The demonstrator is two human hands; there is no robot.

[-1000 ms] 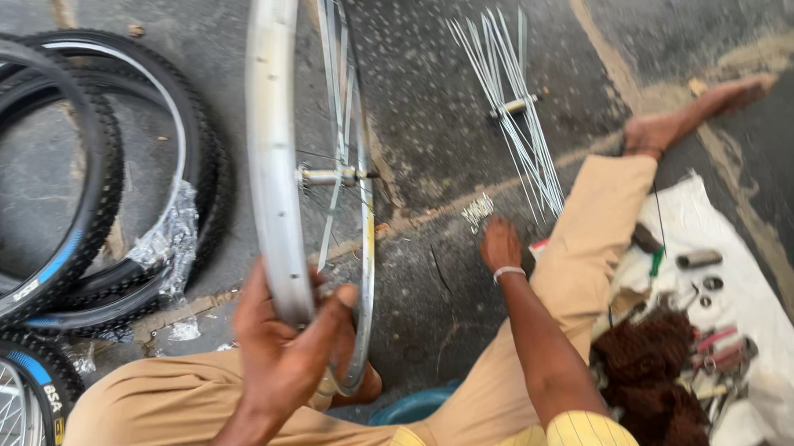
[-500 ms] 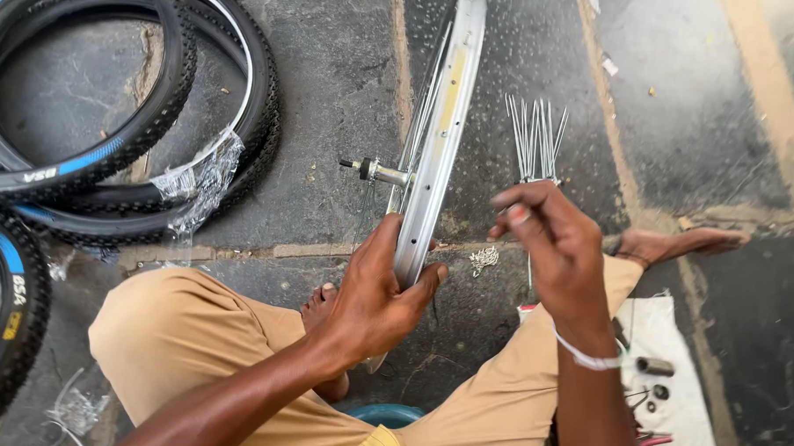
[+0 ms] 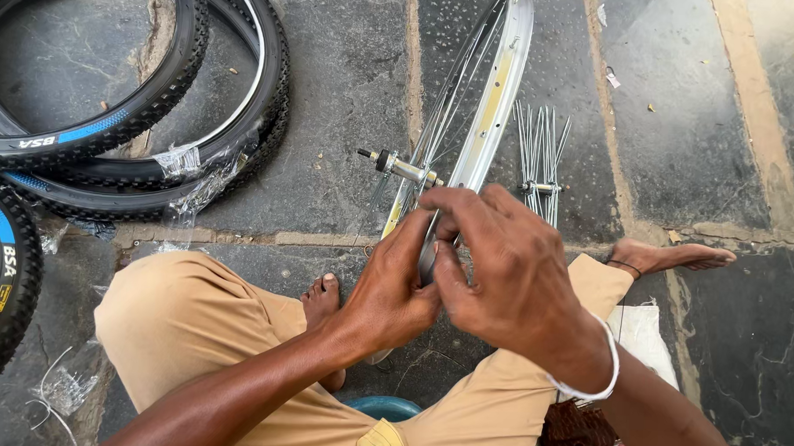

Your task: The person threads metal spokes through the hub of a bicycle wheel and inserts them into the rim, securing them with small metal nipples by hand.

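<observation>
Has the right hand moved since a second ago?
Yes. The right hand has come off the knee and up to the wheel rim, meeting the left hand there.

One silver wheel rim is up on edge, with one axle hub poking out of it. Two hands are on it, the left hand and the right hand. One bundle of loose spokes lies on the stone. Three black tyres are stacked at left. Two bare feet show, and one white wristband.
</observation>
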